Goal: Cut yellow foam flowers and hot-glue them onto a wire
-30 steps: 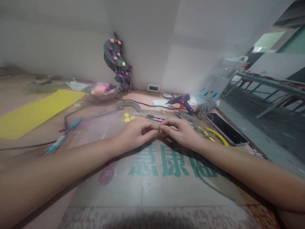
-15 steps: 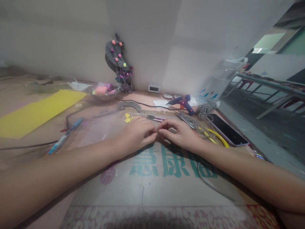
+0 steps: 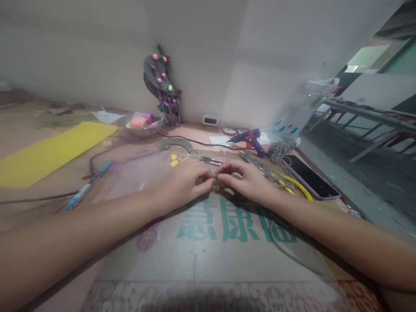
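Note:
My left hand (image 3: pixel 191 177) and my right hand (image 3: pixel 242 178) meet fingertip to fingertip above the printed board. Both are closed in a pinch on a tiny yellowish piece (image 3: pixel 216 176), mostly hidden by the fingers and too small to name. Small yellow cut-outs (image 3: pixel 174 160) lie just beyond my left hand. Behind the fingertips rests a slim cutter-like tool (image 3: pixel 210 160), partly covered. Scissors (image 3: pixel 255 164) and yellow-handled pliers (image 3: pixel 297 186) lie beyond and beside my right hand.
A blue glue gun (image 3: pixel 248 139) with a lit red light stands at the back, near grey yarn (image 3: pixel 281 149) and a phone (image 3: pixel 310 177). A yellow sheet (image 3: pixel 55 154) and a blue pen (image 3: pixel 89 185) lie left. A grey crescent ornament (image 3: pixel 156 76) leans on the wall.
The fingertips have shifted slightly, and a bit of the yellowish piece now shows between them. My right index finger is raised a little. The surrounding things stay in place.

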`<state>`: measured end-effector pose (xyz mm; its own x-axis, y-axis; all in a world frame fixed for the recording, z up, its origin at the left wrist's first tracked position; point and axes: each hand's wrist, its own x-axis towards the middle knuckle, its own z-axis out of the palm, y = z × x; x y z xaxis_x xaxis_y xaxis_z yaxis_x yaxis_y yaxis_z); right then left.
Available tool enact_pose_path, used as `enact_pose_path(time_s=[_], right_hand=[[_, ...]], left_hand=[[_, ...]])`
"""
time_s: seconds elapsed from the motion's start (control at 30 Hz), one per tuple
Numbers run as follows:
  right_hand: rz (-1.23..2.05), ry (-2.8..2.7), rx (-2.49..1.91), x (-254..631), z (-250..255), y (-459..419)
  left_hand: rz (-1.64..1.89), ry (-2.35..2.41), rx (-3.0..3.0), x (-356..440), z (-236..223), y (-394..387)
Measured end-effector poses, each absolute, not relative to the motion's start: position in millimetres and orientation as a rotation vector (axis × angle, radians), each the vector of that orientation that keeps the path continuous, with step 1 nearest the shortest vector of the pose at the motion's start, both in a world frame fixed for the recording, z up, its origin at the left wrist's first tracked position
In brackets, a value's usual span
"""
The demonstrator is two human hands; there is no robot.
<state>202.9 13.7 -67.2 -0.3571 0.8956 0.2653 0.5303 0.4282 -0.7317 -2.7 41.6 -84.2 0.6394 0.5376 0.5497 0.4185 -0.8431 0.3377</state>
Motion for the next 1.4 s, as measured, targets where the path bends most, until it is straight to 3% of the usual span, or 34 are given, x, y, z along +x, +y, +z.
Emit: enact_pose_path(time_s=[1.4], right_hand=[[0.741, -2.035, -1.189, 203.2, -65.2, 12.9]], left_hand=[[0.985, 0.823, 2.555, -3.7, -83.7, 43.0]])
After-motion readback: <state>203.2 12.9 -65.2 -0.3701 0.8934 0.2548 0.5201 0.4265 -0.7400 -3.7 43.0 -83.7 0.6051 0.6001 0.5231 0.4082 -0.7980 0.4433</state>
